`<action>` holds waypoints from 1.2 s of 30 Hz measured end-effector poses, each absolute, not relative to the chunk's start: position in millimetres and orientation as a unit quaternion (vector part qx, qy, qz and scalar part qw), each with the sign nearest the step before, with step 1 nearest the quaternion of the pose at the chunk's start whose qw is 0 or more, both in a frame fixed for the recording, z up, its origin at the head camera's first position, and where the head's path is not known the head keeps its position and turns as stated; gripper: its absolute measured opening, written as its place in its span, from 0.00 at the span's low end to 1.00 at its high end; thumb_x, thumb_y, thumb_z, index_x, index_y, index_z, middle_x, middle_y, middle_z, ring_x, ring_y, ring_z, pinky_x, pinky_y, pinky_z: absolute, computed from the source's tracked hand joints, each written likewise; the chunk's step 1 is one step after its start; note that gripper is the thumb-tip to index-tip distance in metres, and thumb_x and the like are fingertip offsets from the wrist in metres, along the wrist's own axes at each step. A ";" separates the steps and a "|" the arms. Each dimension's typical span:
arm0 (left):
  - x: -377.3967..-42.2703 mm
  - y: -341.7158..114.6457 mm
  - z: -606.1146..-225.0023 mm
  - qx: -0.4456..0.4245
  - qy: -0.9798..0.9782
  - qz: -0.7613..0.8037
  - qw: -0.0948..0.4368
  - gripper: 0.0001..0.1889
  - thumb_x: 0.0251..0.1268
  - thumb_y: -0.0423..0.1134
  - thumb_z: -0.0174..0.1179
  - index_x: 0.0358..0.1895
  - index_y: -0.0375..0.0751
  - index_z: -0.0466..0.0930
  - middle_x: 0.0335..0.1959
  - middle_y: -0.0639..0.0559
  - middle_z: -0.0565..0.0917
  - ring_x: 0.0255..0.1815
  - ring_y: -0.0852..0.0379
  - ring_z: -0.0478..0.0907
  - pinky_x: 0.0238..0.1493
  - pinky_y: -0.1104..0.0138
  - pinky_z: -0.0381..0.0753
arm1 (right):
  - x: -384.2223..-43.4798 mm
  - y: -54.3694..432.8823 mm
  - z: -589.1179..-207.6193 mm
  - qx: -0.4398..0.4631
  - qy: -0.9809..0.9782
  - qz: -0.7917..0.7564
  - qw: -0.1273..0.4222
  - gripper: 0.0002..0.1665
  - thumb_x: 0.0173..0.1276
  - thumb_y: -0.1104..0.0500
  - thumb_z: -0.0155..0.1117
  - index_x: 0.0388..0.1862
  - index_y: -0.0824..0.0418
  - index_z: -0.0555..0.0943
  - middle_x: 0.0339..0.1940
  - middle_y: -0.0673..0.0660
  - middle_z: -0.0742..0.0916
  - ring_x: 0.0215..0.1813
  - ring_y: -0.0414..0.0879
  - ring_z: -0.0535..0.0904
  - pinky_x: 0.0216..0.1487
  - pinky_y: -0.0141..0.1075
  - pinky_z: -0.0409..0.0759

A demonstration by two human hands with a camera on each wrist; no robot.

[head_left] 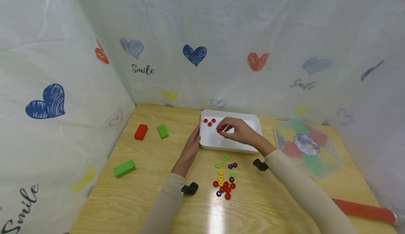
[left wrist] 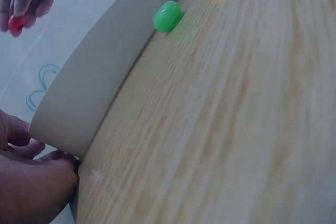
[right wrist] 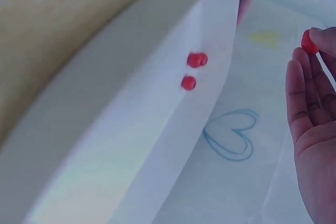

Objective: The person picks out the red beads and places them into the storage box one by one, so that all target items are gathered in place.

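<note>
Head view: right hand [head_left: 238,130] pinches a red ring [head_left: 218,131], left hand [head_left: 191,146] grips a white tray [head_left: 210,139].

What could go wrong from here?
The red ring could slip: the right hand seems to pinch it only by the fingertips, above the white tray.

A jolt from the left hand at the tray's left end might slide the three red rings inside.

The right sleeve might brush the loose rings if it swings inward.

High forward-down head view, two close wrist views (white tray [head_left: 211,137] in all).
</note>
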State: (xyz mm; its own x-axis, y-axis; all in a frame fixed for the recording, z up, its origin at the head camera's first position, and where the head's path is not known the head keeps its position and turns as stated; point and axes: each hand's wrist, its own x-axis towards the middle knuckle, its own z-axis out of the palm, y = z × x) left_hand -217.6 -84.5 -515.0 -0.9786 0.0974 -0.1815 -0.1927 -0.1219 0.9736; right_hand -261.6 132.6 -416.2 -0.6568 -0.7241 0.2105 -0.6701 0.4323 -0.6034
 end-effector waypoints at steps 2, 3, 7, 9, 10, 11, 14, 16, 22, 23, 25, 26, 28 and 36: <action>-217.2 -84.8 -514.3 -0.041 0.659 0.745 0.095 0.26 0.79 0.40 0.35 0.77 0.56 0.49 0.78 0.58 0.51 0.78 0.59 0.43 0.77 0.60 0.47 | -274.9 128.2 -415.9 -0.406 0.846 -0.342 0.045 0.14 0.63 0.63 0.68 0.47 0.56 0.81 0.43 0.46 0.84 0.45 0.40 0.81 0.49 0.38 0.83; -216.2 -84.8 -514.8 -0.044 0.660 0.744 0.095 0.26 0.79 0.40 0.35 0.77 0.56 0.49 0.78 0.58 0.51 0.78 0.59 0.43 0.77 0.59 0.47 | -281.1 126.3 -416.7 -0.403 0.846 -0.344 0.049 0.14 0.63 0.63 0.68 0.48 0.56 0.82 0.43 0.46 0.85 0.45 0.40 0.81 0.49 0.39 0.83; -207.4 -85.0 -513.1 -0.050 0.664 0.739 0.099 0.27 0.79 0.39 0.35 0.77 0.55 0.49 0.78 0.57 0.51 0.78 0.56 0.42 0.77 0.56 0.46 | -302.7 119.2 -425.4 -0.390 0.853 -0.339 0.069 0.14 0.64 0.62 0.68 0.48 0.57 0.82 0.43 0.48 0.85 0.45 0.40 0.81 0.48 0.36 0.83; -204.8 -85.2 -514.8 -0.047 0.667 0.737 0.100 0.27 0.79 0.39 0.35 0.77 0.56 0.49 0.78 0.57 0.51 0.78 0.56 0.42 0.77 0.56 0.45 | -311.0 116.0 -429.5 -0.388 0.857 -0.333 0.073 0.13 0.64 0.62 0.67 0.48 0.58 0.82 0.42 0.49 0.85 0.45 0.40 0.81 0.48 0.35 0.83; -204.2 -85.3 -515.0 -0.046 0.669 0.735 0.100 0.27 0.79 0.39 0.35 0.77 0.56 0.49 0.78 0.58 0.51 0.78 0.56 0.42 0.77 0.56 0.45 | -314.6 114.4 -430.9 -0.387 0.857 -0.331 0.074 0.14 0.64 0.62 0.67 0.49 0.60 0.82 0.42 0.49 0.85 0.45 0.41 0.81 0.48 0.35 0.83; -204.2 -85.3 -515.3 -0.042 0.669 0.735 0.098 0.27 0.79 0.39 0.34 0.77 0.56 0.49 0.78 0.57 0.51 0.78 0.56 0.42 0.77 0.55 0.45 | -318.0 112.9 -431.9 -0.390 0.857 -0.329 0.075 0.14 0.64 0.63 0.67 0.49 0.62 0.82 0.42 0.50 0.85 0.45 0.42 0.81 0.48 0.36 0.83; -206.2 -84.7 -519.8 -0.036 0.671 0.735 0.094 0.26 0.79 0.40 0.34 0.77 0.57 0.49 0.78 0.59 0.52 0.78 0.57 0.42 0.77 0.56 0.45 | -326.3 108.7 -433.1 -0.394 0.855 -0.329 0.074 0.14 0.64 0.64 0.67 0.48 0.64 0.82 0.41 0.52 0.85 0.45 0.44 0.81 0.49 0.40 0.83; -206.8 -84.3 -519.8 -0.032 0.670 0.736 0.093 0.26 0.79 0.40 0.34 0.77 0.57 0.49 0.78 0.58 0.51 0.78 0.56 0.42 0.77 0.56 0.45 | -331.2 106.8 -433.9 -0.395 0.855 -0.328 0.075 0.14 0.63 0.64 0.67 0.48 0.66 0.82 0.41 0.53 0.85 0.44 0.46 0.81 0.49 0.42 0.83; -208.8 -83.4 -520.0 -0.030 0.672 0.735 0.092 0.26 0.79 0.40 0.35 0.77 0.57 0.50 0.78 0.57 0.52 0.78 0.55 0.43 0.77 0.56 0.45 | -348.6 104.2 -443.5 -0.393 0.863 -0.310 0.068 0.12 0.63 0.64 0.67 0.46 0.65 0.83 0.40 0.52 0.86 0.44 0.45 0.81 0.49 0.41 0.83; -209.2 -83.5 -519.7 -0.030 0.672 0.734 0.090 0.26 0.79 0.40 0.35 0.77 0.57 0.50 0.78 0.57 0.52 0.78 0.55 0.43 0.77 0.56 0.45 | -351.7 103.7 -445.7 -0.391 0.864 -0.311 0.069 0.12 0.63 0.64 0.67 0.46 0.65 0.83 0.40 0.52 0.86 0.44 0.44 0.81 0.48 0.40 0.83; -209.8 -83.8 -518.7 -0.029 0.672 0.735 0.086 0.26 0.79 0.39 0.36 0.77 0.57 0.50 0.78 0.56 0.52 0.78 0.54 0.43 0.77 0.55 0.45 | -357.9 102.6 -451.1 -0.388 0.863 -0.315 0.074 0.11 0.63 0.65 0.68 0.45 0.64 0.84 0.39 0.51 0.86 0.43 0.43 0.81 0.48 0.39 0.83; -209.9 -83.8 -518.2 -0.028 0.672 0.735 0.084 0.26 0.79 0.39 0.35 0.77 0.56 0.51 0.78 0.56 0.52 0.78 0.54 0.43 0.77 0.55 0.45 | -360.0 101.9 -453.3 -0.386 0.862 -0.319 0.077 0.11 0.63 0.65 0.68 0.45 0.64 0.84 0.39 0.52 0.86 0.42 0.43 0.82 0.48 0.39 0.83; -209.8 -83.7 -517.1 -0.025 0.673 0.735 0.081 0.26 0.79 0.39 0.35 0.77 0.55 0.50 0.78 0.55 0.52 0.78 0.53 0.43 0.77 0.55 0.45 | -364.0 100.5 -458.7 -0.386 0.859 -0.326 0.084 0.10 0.62 0.66 0.68 0.44 0.63 0.84 0.38 0.52 0.86 0.41 0.43 0.82 0.46 0.38 0.83; -209.0 -84.1 -513.3 -0.017 0.671 0.738 0.077 0.27 0.79 0.37 0.35 0.77 0.52 0.49 0.78 0.52 0.52 0.78 0.51 0.44 0.77 0.54 0.46 | -373.5 94.2 -473.8 -0.383 0.873 -0.284 0.103 0.09 0.63 0.62 0.68 0.43 0.57 0.85 0.38 0.47 0.86 0.41 0.39 0.80 0.45 0.32 0.81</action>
State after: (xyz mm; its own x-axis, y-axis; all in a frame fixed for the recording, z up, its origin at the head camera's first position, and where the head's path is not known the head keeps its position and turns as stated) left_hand -209.0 -84.1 -513.3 -0.9876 0.0907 -0.1280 -0.1361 -0.0887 0.9867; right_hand -373.5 94.2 -473.8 -0.6861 -0.7266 0.0370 -0.6095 0.5463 -0.5745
